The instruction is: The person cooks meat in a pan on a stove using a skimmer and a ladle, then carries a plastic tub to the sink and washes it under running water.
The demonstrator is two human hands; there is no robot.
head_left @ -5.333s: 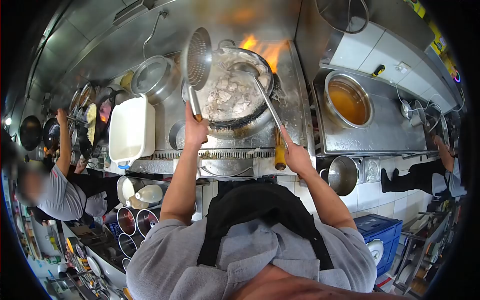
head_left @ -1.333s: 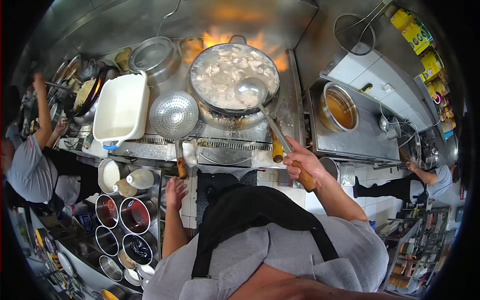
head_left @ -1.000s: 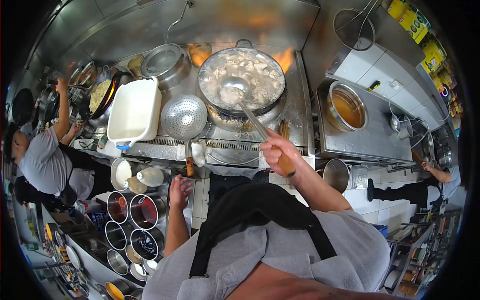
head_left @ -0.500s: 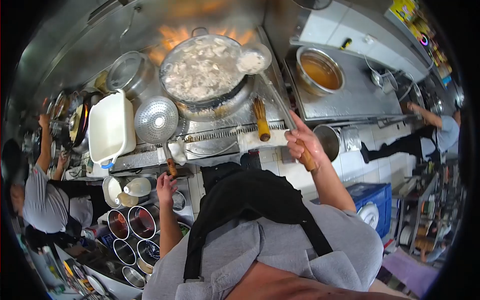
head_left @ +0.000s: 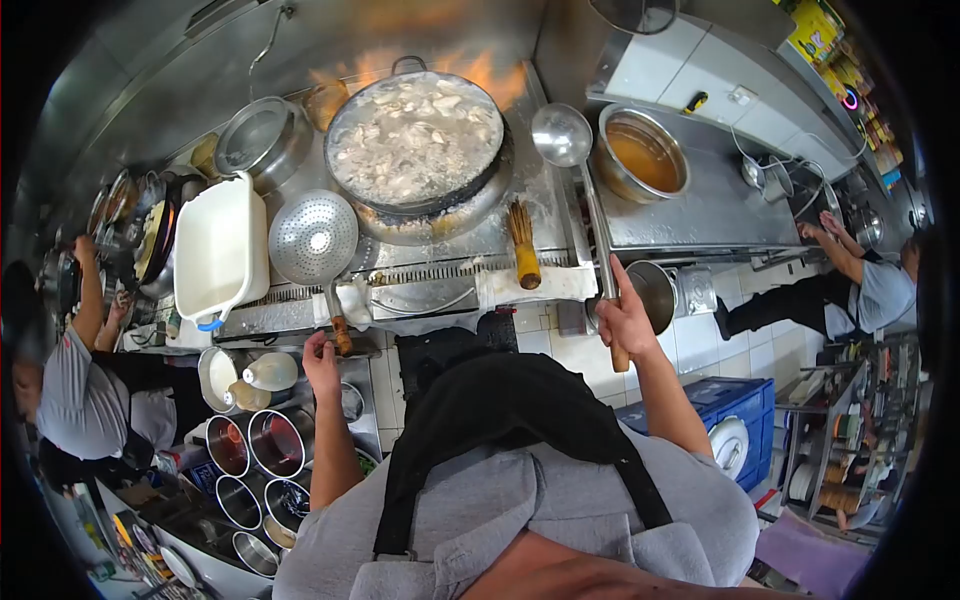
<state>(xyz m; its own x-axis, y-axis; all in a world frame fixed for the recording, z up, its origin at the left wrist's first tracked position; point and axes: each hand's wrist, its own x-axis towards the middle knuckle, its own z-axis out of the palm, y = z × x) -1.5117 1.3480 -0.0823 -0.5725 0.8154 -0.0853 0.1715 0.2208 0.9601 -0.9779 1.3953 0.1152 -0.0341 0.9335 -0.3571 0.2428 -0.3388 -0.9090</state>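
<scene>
My right hand (head_left: 628,318) is closed around the handle of a long metal ladle (head_left: 562,135). The ladle's bowl looks empty and hangs between the wok and a steel pot of amber liquid (head_left: 645,160). My left hand (head_left: 322,368) has its fingers curled in, with nothing seen in them. It is just left of the wooden handle of a perforated skimmer (head_left: 313,238), which rests at the stove's front. Pale pieces of food in cloudy liquid fill the wok (head_left: 415,145), and flames rise behind it.
A bamboo brush (head_left: 524,245) lies on the stove's front right. Left of the skimmer stand a white plastic tub (head_left: 215,250) and a metal pot (head_left: 262,140). Several sauce containers (head_left: 277,443) are at lower left. One person (head_left: 85,385) works at far left, another (head_left: 865,290) at far right.
The ladle has swung right, away from the wok's edge, and the whitish contents of its bowl are gone. My left hand's fingers have curled in.
</scene>
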